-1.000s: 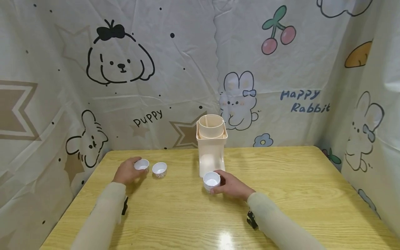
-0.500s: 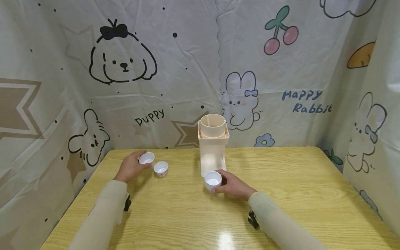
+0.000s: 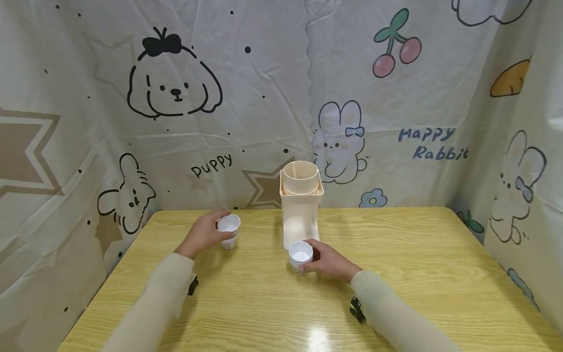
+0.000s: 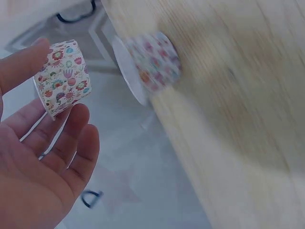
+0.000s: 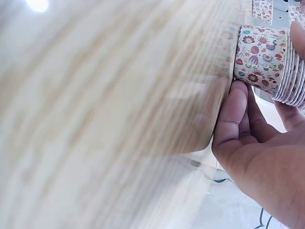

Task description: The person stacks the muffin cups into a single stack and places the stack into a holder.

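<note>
My left hand [image 3: 204, 235] pinches a small paper baking cup [image 3: 229, 223] with a white inside and a colourful flowered outside. It hangs just above a second flowered paper cup [image 4: 155, 62] on the table; the left wrist view shows a gap between the two. At the middle of the table, my right hand [image 3: 330, 261] holds a stack of nested flowered paper cups [image 5: 259, 55]. The stack's several rims show in the right wrist view, and its base appears to rest on the table. Behind the stack stands a beige plastic holder [image 3: 300, 208] with a round tube on top.
The wooden table [image 3: 264, 303] ends at the back against a patterned cloth [image 3: 264, 73] with cartoon animals. The same cloth hangs along both sides.
My left hand has lifted its paper cup off the table and carried it right, over the second cup. The right hand keeps its place on the stack.
</note>
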`<state>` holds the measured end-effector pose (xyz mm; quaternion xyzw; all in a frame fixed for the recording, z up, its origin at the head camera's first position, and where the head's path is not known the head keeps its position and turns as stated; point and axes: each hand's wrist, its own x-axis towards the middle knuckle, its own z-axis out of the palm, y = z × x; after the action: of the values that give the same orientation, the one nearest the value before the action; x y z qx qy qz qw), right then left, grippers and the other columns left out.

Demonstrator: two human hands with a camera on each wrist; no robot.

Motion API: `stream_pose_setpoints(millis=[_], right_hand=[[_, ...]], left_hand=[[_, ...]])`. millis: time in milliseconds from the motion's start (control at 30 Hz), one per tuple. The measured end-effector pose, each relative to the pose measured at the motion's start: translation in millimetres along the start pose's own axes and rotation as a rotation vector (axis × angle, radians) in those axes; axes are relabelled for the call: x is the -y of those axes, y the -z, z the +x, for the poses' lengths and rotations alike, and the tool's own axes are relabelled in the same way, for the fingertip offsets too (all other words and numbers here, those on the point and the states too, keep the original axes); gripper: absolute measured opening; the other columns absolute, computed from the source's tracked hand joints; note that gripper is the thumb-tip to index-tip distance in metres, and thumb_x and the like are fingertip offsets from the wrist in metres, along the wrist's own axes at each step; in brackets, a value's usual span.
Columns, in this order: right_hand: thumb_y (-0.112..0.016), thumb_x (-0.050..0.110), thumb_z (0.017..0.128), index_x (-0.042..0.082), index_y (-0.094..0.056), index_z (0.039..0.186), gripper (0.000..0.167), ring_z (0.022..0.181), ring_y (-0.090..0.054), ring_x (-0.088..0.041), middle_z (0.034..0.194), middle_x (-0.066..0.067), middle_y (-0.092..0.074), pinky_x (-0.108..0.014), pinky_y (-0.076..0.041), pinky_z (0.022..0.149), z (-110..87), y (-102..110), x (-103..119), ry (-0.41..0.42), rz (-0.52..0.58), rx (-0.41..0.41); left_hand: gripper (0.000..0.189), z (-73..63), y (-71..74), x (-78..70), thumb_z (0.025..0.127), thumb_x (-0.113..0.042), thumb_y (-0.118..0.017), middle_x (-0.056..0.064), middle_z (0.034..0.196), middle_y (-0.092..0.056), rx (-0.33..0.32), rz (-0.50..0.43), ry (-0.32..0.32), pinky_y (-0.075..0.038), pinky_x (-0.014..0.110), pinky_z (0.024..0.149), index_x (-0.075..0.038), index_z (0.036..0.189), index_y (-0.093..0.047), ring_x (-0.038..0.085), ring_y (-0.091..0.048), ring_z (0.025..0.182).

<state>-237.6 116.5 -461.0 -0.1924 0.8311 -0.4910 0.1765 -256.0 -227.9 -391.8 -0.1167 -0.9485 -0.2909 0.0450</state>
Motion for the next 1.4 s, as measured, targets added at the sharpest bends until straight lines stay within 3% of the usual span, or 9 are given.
stream_pose_setpoints(millis=[133,400,700,933,1133,1400], right_hand=[[-0.081,0.024,0.083,0.013,-0.052,0.137,0.062,0.111,-0.057,-0.020,0.123,-0.008,-0.062,-0.039,-0.047,0.097,0.8,-1.4,-2.2,-0.007,0.009,0.000],[-0.080,0.022,0.084,0.011,-0.051,0.137,0.062,0.112,-0.057,-0.021,0.124,-0.010,-0.062,-0.039,-0.047,0.097,-1.2,-0.6,0.7,0.000,0.010,-0.001],[-0.078,0.023,0.086,0.009,-0.051,0.138,0.061,0.112,-0.057,-0.020,0.126,-0.011,-0.062,-0.035,-0.047,0.096,-2.5,1.5,-0.1,0.027,0.000,0.016],[-0.076,0.020,0.088,0.007,-0.048,0.141,0.061,0.114,-0.058,-0.024,0.129,-0.015,-0.061,-0.040,-0.049,0.098,-3.7,1.9,2.3,0.076,0.010,0.026],[-0.076,0.019,0.088,0.007,-0.045,0.144,0.065,0.114,-0.059,-0.024,0.130,-0.016,-0.060,-0.039,-0.050,0.097,-4.6,2.0,1.7,0.087,0.009,0.021],[-0.077,0.022,0.087,0.008,-0.047,0.143,0.064,0.111,-0.059,-0.021,0.128,-0.013,-0.061,-0.035,-0.049,0.095,-1.9,1.7,0.0,0.089,-0.014,0.016]], left_hand=[[0.062,-1.9,-10.5,-16.6,0.081,-0.019,-0.082,0.021,0.135,-0.060,0.023,0.010,-0.043,-0.054,0.047,0.086,-0.001,0.135,-0.058,0.033,-0.064,0.106],[0.059,-7.5,-36.9,-55.5,0.078,-0.020,-0.084,0.015,0.130,-0.066,0.087,-0.014,-0.213,-0.052,0.044,0.090,-0.003,0.130,-0.063,0.030,-0.064,0.113],[0.057,-3.5,-63.7,-94.8,0.076,-0.017,-0.085,0.013,0.123,-0.069,0.124,-0.026,-0.375,-0.051,0.044,0.096,-0.003,0.127,-0.064,0.027,-0.065,0.112],[0.056,3.3,-79.0,-113.7,0.075,-0.017,-0.086,0.011,0.122,-0.069,0.166,-0.050,-0.378,-0.052,0.043,0.093,-0.006,0.126,-0.065,0.025,-0.064,0.108],[0.055,6.1,-86.7,-116.6,0.076,-0.017,-0.085,0.009,0.123,-0.069,0.187,-0.032,-0.386,-0.051,0.042,0.093,-0.007,0.127,-0.064,0.024,-0.064,0.108],[0.057,4.8,-86.2,-118.0,0.077,-0.016,-0.084,0.012,0.124,-0.068,0.188,-0.031,-0.386,-0.051,0.044,0.095,-0.005,0.128,-0.063,0.026,-0.064,0.109]])
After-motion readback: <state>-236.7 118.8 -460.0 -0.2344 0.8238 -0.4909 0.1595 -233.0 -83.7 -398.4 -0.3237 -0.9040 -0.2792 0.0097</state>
